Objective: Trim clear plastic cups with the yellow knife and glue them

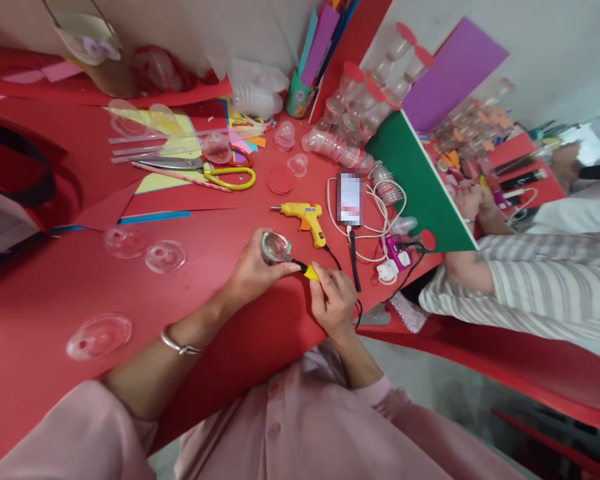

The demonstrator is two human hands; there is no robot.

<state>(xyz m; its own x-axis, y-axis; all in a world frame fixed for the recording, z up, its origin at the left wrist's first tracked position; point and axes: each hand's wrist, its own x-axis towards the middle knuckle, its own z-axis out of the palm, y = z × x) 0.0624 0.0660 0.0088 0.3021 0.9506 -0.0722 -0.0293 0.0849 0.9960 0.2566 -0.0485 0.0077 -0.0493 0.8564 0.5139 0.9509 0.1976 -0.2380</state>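
My left hand (254, 270) is closed around a small clear plastic cup piece (275, 246), held just above the red table (40, 313). My right hand (331, 300) grips a yellow-handled tool (307, 269) like a pen, and its dark tip touches the cup piece. A black cord runs from the tool under my right hand. A yellow glue gun (303, 217) lies on the table just beyond both hands.
Clear plastic discs (165, 256) (99, 337) lie to the left. Yellow-handled scissors (215, 172) and coloured paper sit further back. A phone (351, 198) with white cables and several clear bottles (360, 107) stand at the right. Another person in a striped sleeve (525, 287) works beyond a green board (420, 187).
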